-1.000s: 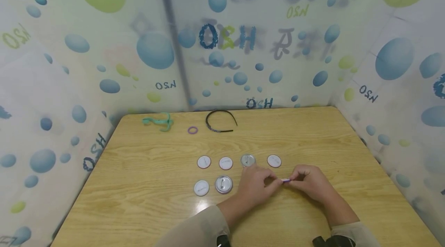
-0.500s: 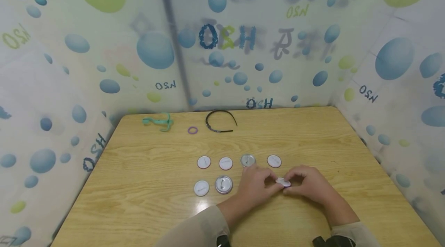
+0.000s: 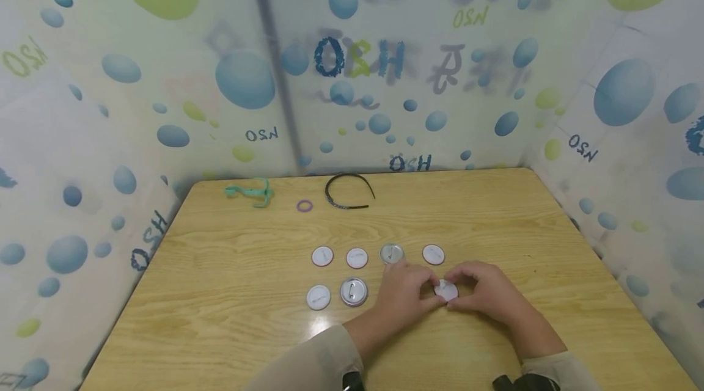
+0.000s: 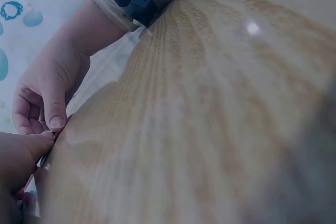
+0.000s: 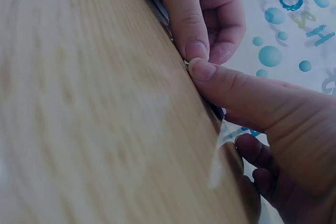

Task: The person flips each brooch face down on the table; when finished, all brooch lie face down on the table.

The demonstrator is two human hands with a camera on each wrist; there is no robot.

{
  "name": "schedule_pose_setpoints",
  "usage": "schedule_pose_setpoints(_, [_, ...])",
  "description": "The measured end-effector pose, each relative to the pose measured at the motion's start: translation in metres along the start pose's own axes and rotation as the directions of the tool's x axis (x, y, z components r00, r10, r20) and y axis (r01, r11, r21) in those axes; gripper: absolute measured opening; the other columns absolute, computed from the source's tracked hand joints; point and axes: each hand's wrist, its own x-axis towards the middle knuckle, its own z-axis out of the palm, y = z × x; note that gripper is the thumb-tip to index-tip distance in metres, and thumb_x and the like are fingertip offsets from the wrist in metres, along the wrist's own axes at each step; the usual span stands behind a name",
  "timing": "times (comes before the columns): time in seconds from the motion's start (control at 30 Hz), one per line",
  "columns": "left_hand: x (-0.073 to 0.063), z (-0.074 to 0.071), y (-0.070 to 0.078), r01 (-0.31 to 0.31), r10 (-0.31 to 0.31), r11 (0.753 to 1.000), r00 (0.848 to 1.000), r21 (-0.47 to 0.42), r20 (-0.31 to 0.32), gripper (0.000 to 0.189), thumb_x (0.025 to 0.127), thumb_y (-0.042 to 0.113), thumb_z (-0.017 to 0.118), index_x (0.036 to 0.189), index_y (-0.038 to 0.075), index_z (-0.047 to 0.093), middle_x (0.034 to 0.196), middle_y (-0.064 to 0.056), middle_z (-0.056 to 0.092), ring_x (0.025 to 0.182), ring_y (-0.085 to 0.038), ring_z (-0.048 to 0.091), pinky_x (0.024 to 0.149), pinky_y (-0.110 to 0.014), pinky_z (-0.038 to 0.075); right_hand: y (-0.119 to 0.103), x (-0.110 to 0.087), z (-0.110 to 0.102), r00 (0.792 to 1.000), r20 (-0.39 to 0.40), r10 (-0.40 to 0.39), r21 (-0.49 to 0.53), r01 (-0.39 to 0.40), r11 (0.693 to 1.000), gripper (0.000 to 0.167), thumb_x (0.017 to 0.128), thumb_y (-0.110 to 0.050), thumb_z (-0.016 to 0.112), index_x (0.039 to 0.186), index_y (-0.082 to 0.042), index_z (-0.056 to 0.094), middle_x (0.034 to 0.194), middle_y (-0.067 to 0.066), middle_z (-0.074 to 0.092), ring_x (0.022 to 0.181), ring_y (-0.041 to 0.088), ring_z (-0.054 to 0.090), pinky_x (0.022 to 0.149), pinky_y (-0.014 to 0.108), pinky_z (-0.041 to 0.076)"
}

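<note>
A round pin badge [image 3: 446, 290], white back facing up, lies nearly flat low over the table between both hands. My left hand [image 3: 404, 293] holds its left edge with thumb and forefinger. Curled about the opposite edge are the thumb and forefinger of my right hand [image 3: 489, 296]. In the right wrist view, the tips of both thumbs meet close over the tabletop, and the badge is mostly hidden. Just beyond the hands is another white-backed badge [image 3: 433, 255]. A silver-backed badge [image 3: 392, 253] sits right at the left hand's knuckles.
Left of the hands lie more badges: two white ones [image 3: 322, 256] in the far row, then a white one [image 3: 318, 297] and a silver one [image 3: 354, 291] nearer. Along the back edge are a black headband [image 3: 348, 207], a purple ring [image 3: 305, 206] and a green figure-like object [image 3: 253, 192].
The badge between the hands has tipped from edge-on to nearly flat, its white back now showing. The right hand has shifted slightly left; the left hand stays almost in place.
</note>
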Motion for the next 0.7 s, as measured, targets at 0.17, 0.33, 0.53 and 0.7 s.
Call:
schedule_pose_setpoints(0.17, [-0.002, 0.001, -0.002, 0.016, -0.016, 1.0, 1.0, 0.017, 0.018, 0.028, 0.083, 0.052, 0.089, 0.098, 0.032, 0.075, 0.101, 0.023, 0.074, 0.087, -0.004, 0.048, 0.085, -0.029, 0.039, 0.0, 0.002, 0.003, 1.0, -0.002, -0.006, -0.01, 0.006, 1.0, 0.04, 0.071, -0.031, 0.101, 0.103, -0.022, 0.08, 0.106, -0.012, 0.076, 0.102, 0.011, 0.068, 0.093, 0.035, 0.055])
schedule_pose_setpoints(0.33, [-0.003, 0.003, -0.004, 0.016, -0.016, 1.0, 1.0, 0.026, 0.006, 0.024, 0.084, 0.051, 0.089, 0.096, 0.034, 0.076, 0.101, 0.023, 0.073, 0.087, -0.003, 0.047, 0.084, -0.028, 0.038, -0.001, 0.004, 0.005, 1.0, -0.019, -0.013, -0.02, 0.013, 1.0, 0.035, 0.072, -0.029, 0.101, 0.1, -0.024, 0.08, 0.104, -0.013, 0.075, 0.099, 0.01, 0.067, 0.091, 0.035, 0.055])
schedule_pose_setpoints(0.53, [-0.001, 0.006, -0.004, -0.069, 0.07, 0.995, 0.997, 0.069, -0.01, 0.021, 0.088, 0.049, 0.086, 0.098, 0.033, 0.077, 0.099, 0.021, 0.074, 0.089, -0.003, 0.053, 0.084, -0.027, 0.04, 0.003, 0.004, 0.002, 1.0, -0.025, -0.009, -0.011, 0.009, 1.0, 0.04, 0.07, -0.033, 0.102, 0.102, -0.027, 0.08, 0.105, -0.014, 0.074, 0.101, 0.011, 0.067, 0.093, 0.035, 0.054])
schedule_pose_setpoints(0.7, [-0.003, -0.007, -0.008, -0.194, 0.194, 0.98, 0.981, 0.034, -0.022, 0.022, 0.089, 0.041, 0.084, 0.105, 0.027, 0.077, 0.105, 0.016, 0.075, 0.101, -0.004, 0.065, 0.092, -0.027, 0.047, 0.01, 0.007, -0.014, 0.981, -0.123, -0.15, -0.058, 0.144, 0.988, 0.048, 0.068, -0.03, 0.103, 0.109, -0.022, 0.078, 0.112, -0.011, 0.073, 0.107, 0.014, 0.066, 0.097, 0.024, 0.047])
